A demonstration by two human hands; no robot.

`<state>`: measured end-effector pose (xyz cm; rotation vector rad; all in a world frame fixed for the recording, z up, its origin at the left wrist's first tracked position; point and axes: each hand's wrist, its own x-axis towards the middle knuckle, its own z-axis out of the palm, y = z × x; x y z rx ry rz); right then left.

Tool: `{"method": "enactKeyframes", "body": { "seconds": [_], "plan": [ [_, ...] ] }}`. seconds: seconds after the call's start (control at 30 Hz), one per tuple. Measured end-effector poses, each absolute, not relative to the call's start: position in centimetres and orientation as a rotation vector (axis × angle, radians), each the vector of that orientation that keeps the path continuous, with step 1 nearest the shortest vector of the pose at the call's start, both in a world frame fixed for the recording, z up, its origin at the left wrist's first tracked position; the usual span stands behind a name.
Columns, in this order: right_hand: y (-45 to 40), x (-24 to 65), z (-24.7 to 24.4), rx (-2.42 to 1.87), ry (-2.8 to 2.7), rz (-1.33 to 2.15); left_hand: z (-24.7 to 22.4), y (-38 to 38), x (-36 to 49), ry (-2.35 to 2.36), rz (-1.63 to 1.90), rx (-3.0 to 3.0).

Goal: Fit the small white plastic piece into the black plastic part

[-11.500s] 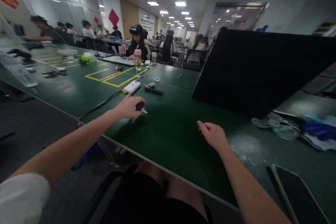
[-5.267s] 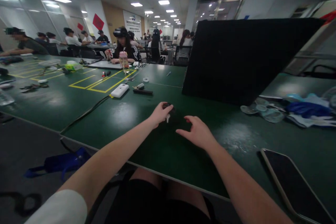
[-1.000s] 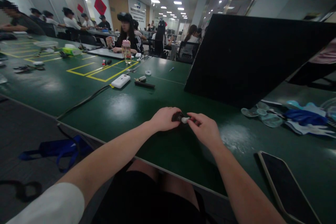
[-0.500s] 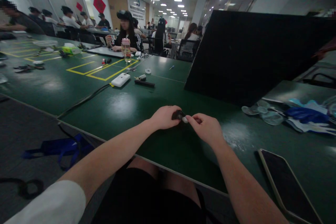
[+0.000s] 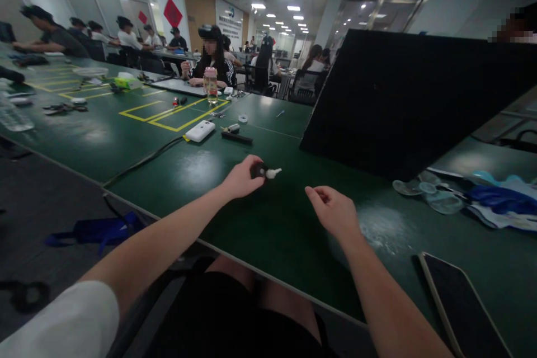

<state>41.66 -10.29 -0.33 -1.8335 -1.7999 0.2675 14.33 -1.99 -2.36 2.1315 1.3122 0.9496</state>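
My left hand [image 5: 244, 175] is closed around a small dark object [image 5: 257, 169] with a white, nozzle-like tip [image 5: 274, 173] that points right. Its exact kind I cannot make out. To the right, held apart from it over the green table [image 5: 268, 235], is my right hand [image 5: 333, 211]. Its thumb and fingers are drawn together in a pinch, and whatever may be between them is hidden.
A black panel [image 5: 394, 100] leans at the right, with transparent fan blades [image 5: 432, 185] and blue-white gloves [image 5: 503, 198] beyond my right arm. A phone [image 5: 465, 302] lies nearer. Ahead are a white box [image 5: 200, 131], a black bar [image 5: 237, 137] and a bottle [image 5: 211, 86]. Co-workers sit farther back.
My hands have separated. The left has moved left and slightly away with the dark object, baring its white tip, which my right fingers were touching. The view has shifted slightly.
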Motion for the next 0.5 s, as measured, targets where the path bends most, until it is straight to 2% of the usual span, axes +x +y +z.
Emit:
{"method": "enactKeyframes", "body": {
  "seconds": [0.1,0.23,0.37,0.5],
  "plan": [
    [-10.5,41.3,-0.1,-1.799,-1.819,0.287,-1.7,-2.0,10.0,1.335,0.94,2.334],
    [-10.5,41.0,0.0,-1.798,-1.827,0.277,0.0,-2.3,5.8,1.333,0.604,2.622],
    [-10.1,41.2,-0.4,-1.81,-1.841,0.278,1.8,-2.3,4.9,1.229,0.315,2.819],
    [-9.6,41.6,-1.1,-1.817,-1.88,0.249,3.3,-1.6,4.1,1.052,0.191,3.072]
  ]
}}
